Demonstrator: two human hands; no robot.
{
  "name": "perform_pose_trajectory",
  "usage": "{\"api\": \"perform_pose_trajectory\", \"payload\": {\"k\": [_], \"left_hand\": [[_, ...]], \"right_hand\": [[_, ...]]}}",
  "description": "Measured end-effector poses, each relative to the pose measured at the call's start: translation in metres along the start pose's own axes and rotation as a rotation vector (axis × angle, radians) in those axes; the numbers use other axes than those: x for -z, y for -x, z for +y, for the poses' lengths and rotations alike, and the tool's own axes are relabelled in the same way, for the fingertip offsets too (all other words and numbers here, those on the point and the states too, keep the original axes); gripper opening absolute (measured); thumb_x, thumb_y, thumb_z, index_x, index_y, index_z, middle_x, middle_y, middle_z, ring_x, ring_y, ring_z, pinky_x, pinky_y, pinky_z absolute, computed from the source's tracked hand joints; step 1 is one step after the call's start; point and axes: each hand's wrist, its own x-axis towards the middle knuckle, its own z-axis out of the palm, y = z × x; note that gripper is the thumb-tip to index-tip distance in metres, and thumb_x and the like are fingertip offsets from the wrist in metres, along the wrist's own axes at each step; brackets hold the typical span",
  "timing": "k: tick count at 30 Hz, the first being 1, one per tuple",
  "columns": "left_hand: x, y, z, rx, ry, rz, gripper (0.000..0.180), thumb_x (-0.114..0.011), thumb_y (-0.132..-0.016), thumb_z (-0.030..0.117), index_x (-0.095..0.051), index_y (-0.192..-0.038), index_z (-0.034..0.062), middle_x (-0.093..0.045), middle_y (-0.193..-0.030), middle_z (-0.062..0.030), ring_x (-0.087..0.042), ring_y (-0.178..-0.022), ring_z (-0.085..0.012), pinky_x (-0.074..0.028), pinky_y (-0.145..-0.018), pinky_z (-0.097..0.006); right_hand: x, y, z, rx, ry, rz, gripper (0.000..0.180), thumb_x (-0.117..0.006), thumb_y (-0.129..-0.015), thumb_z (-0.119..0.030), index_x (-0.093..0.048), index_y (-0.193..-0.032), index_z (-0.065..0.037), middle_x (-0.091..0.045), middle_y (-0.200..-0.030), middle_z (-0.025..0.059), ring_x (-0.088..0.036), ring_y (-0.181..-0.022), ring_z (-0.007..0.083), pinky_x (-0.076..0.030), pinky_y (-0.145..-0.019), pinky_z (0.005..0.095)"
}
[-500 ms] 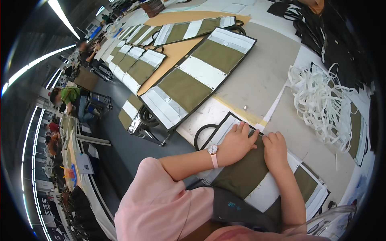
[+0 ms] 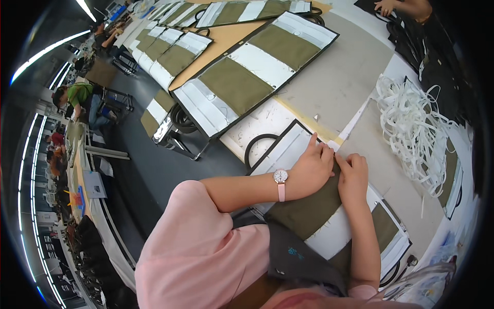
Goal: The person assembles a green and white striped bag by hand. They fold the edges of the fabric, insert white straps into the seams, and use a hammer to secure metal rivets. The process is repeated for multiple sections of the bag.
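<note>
A fabric panel (image 2: 302,216) in olive and white, with black edging, lies in front of me on the table. My left hand (image 2: 315,166), a watch on its wrist, rests on the panel's far edge. Its index finger points away from me, and the other fingers bend onto the edging beside my right hand. My right hand (image 2: 353,175) pinches the same edge between thumb and fingers. The fingertips of both hands nearly meet there. A black loop handle (image 2: 252,146) sticks out from the panel's left end.
Beyond lies a larger olive and white panel (image 2: 234,82), with several similar panels behind it. A heap of white tape strips (image 2: 411,136) is at the right, near dark fabric (image 2: 437,77). Another person's hand (image 2: 386,7) shows at the far right. Several people sit along the left.
My left hand's fingers, outspread on the panel before, now bend toward my right hand, leaving the index finger extended. The whole view has shifted slightly.
</note>
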Motion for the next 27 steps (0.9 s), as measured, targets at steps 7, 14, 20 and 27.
{"api": "perform_pose_trajectory", "payload": {"k": [7,14,20,27], "left_hand": [[0.009,-0.008,0.000,-0.017,-0.113,-0.216,0.061,-0.063,-0.092,0.039,-0.059,-0.126,-0.0127,-0.061,-0.113,-0.0299,-0.062,-0.110,-0.0414,-0.035,-0.112,-0.059],[0.008,0.003,-0.010,-0.002,-0.001,-0.076,0.063,-0.065,-0.091,0.040,-0.058,-0.129,-0.0098,-0.062,-0.112,-0.0233,-0.061,-0.106,-0.0358,-0.039,-0.108,-0.054],[0.017,-0.014,-0.017,-0.039,0.215,-0.079,0.053,-0.072,-0.085,0.028,-0.061,-0.124,-0.0061,-0.058,-0.114,-0.0175,-0.056,-0.113,-0.0322,-0.040,-0.106,-0.050],[0.015,-0.008,-0.009,-0.117,0.275,-0.052,0.050,-0.074,-0.082,0.022,-0.065,-0.130,0.0123,-0.057,-0.112,-0.0152,-0.058,-0.108,-0.0326,-0.046,-0.100,-0.048]], "right_hand": [[0.007,0.004,0.003,-0.043,-0.023,-0.017,0.037,-0.062,-0.077,0.005,-0.072,-0.112,-0.003,-0.055,-0.091,0.0098,-0.053,-0.087,0.0287,-0.044,-0.078,0.0400],[0.006,0.010,0.003,-0.052,0.019,0.009,0.030,-0.063,-0.079,0.002,-0.069,-0.108,-0.002,-0.057,-0.098,0.0106,-0.053,-0.093,0.0309,-0.044,-0.083,0.0419],[0.021,0.017,0.018,-0.280,-0.168,0.031,0.034,-0.071,-0.078,0.000,-0.062,-0.111,-0.003,-0.059,-0.101,0.0136,-0.054,-0.097,0.0359,-0.043,-0.087,0.0441],[0.031,0.008,0.018,-0.362,-0.189,-0.119,0.018,-0.070,-0.080,-0.004,-0.060,-0.095,-0.005,-0.059,-0.096,0.0138,-0.056,-0.094,0.0349,-0.043,-0.086,0.0448]]}}
